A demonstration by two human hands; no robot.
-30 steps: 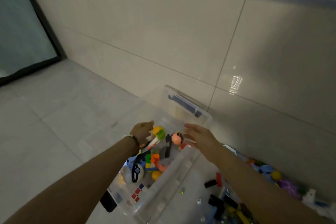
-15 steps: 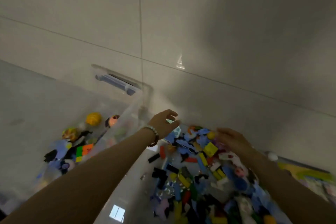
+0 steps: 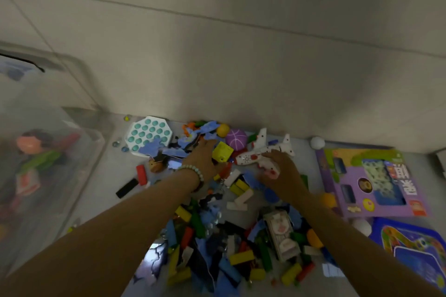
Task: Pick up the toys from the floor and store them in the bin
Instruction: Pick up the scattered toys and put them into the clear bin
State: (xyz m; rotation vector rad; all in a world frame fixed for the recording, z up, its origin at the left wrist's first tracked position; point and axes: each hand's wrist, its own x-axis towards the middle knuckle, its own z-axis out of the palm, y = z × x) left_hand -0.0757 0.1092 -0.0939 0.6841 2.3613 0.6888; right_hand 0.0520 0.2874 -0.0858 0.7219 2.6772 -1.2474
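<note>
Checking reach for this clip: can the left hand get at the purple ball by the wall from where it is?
Probably yes. The left hand rests in the toy pile just short of the purple ball; only the yellow block sits between them, and nothing covers the ball from above.

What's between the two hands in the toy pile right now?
Head view: a yellow cube sits between the left hand and right hand, with red, white and yellow blocks just below it.

The bin (image 3: 55, 142) at left is clear, slightly cloudy plastic, the floor (image 3: 113, 176) and wall tiles (image 3: 241, 67) look smooth and faintly glossy, the airplane (image 3: 260, 152) is shiny white plastic, and the right-hand purple box (image 3: 371, 183) looks like printed glossy card.
</note>
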